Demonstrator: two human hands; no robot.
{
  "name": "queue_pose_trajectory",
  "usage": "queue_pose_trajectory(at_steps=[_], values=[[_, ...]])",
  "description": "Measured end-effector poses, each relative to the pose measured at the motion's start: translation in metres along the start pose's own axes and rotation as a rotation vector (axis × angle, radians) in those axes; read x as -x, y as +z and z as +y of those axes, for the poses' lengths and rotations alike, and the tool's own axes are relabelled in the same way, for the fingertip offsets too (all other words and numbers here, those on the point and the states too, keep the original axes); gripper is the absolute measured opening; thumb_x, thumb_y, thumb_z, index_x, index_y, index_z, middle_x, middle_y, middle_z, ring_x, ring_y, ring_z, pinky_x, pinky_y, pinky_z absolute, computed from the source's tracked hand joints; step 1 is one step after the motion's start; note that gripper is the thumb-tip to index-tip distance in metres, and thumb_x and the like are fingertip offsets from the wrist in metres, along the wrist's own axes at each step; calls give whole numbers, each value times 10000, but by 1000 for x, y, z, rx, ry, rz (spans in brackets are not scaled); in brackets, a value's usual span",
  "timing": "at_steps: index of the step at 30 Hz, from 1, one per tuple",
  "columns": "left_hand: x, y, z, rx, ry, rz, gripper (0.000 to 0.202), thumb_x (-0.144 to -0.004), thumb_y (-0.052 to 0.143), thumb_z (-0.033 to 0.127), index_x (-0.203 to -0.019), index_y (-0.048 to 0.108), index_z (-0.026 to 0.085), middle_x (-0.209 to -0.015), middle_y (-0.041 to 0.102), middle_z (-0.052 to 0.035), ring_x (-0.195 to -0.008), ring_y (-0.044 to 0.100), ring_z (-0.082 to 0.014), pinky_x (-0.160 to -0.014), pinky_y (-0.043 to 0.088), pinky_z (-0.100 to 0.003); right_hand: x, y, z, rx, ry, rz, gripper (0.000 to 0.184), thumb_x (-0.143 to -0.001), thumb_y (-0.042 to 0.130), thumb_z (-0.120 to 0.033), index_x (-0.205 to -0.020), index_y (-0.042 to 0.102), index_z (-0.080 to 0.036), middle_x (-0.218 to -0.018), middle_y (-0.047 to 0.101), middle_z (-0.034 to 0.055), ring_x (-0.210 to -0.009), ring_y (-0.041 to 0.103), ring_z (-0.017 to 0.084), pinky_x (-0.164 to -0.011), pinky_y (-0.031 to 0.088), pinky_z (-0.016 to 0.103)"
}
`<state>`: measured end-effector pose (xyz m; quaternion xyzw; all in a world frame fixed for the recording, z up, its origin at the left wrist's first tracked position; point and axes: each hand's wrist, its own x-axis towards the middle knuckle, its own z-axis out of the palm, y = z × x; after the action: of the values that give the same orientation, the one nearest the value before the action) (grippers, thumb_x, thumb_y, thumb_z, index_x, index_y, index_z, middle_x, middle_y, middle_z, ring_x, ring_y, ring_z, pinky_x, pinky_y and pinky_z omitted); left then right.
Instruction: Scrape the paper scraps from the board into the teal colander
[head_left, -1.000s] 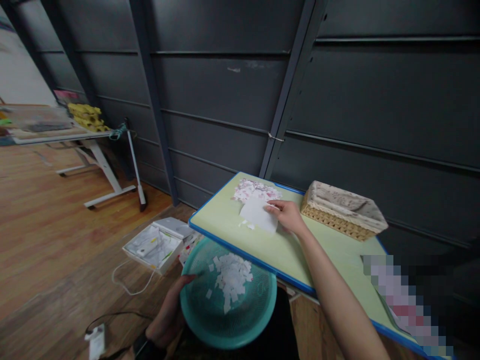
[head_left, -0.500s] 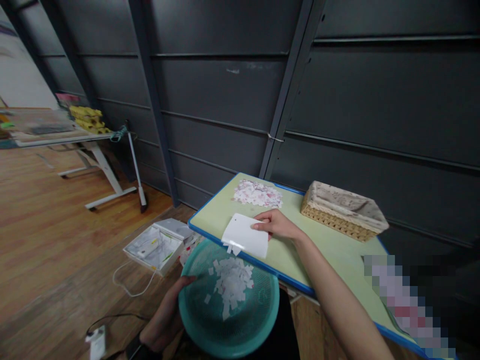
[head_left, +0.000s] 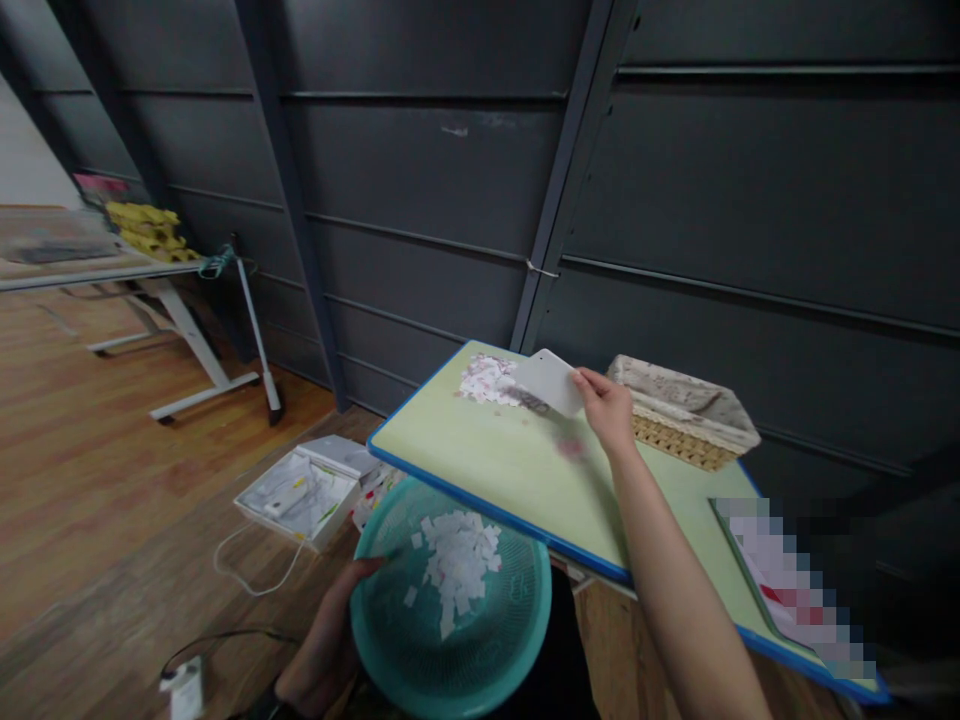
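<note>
My left hand (head_left: 339,625) grips the rim of a teal plastic basket (head_left: 375,640) at its left side, thumb over the edge. Small white paper pieces (head_left: 461,560) lie heaped inside it. Over the table, my right hand (head_left: 606,405) pinches a thin white board (head_left: 551,380) with rounded corners by its right edge. The board is tilted and raised, partly in front of a pile of paper pieces (head_left: 486,378) on the tabletop. Something small and reddish (head_left: 571,446) shows blurred on the table below that hand.
The basket sits under the near edge of a pale-green table (head_left: 435,430) with blue edging. A lined wicker basket (head_left: 682,440) stands at its back right. On the floor are an open white box (head_left: 247,500) and a power strip (head_left: 187,690). A dark panelled wall (head_left: 420,180) rises behind.
My right hand has lifted the white board from the near table edge and moved it back and right, toward the pile. The left hand still holds the teal basket.
</note>
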<state>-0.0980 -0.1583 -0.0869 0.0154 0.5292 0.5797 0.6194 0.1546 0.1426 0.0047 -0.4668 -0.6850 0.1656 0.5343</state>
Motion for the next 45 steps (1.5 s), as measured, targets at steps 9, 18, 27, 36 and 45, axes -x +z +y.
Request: queue_pose_trajectory(at_steps=[9,18,27,36,45], values=[[-1,5,-3,33,-50,-47,633,-785,707,215,-1388,519,169,-843,842,-59,-786,792,-310,-772,629,-431,6,2,-1,293,-233,-50,376,-929,512,-441,-1030,794,-213,-1025,780,99,-911,728,282,-773,534,354],[-9,-8,-9,8,-70,-55,392,-801,699,232,-1173,619,135,-782,832,-56,-734,778,-273,-740,612,-377,-15,-27,38,308,-108,-79,339,-868,595,-431,-948,811,-183,-942,782,124,-866,743,321,-781,553,414],[-5,-5,-9,-15,-107,-22,186,-790,726,268,-922,714,138,-715,820,-54,-709,773,-282,-693,616,-368,-13,-34,40,523,-133,-100,319,-903,564,-359,-1004,803,-175,-974,781,137,-913,732,315,-788,527,382],[-7,-13,-11,75,-131,-123,297,-791,722,286,-1035,690,119,-846,843,-61,-850,783,-294,-839,601,-381,-12,-34,27,585,-75,-129,289,-913,561,-322,-1007,803,-195,-976,784,110,-928,730,289,-812,524,349],[-7,-13,-10,22,-142,-70,343,-785,724,305,-1075,681,126,-849,845,-46,-967,768,-315,-941,572,-407,-8,-31,18,605,-114,-193,302,-937,537,-330,-1007,805,-211,-1003,781,110,-944,728,288,-827,520,348]])
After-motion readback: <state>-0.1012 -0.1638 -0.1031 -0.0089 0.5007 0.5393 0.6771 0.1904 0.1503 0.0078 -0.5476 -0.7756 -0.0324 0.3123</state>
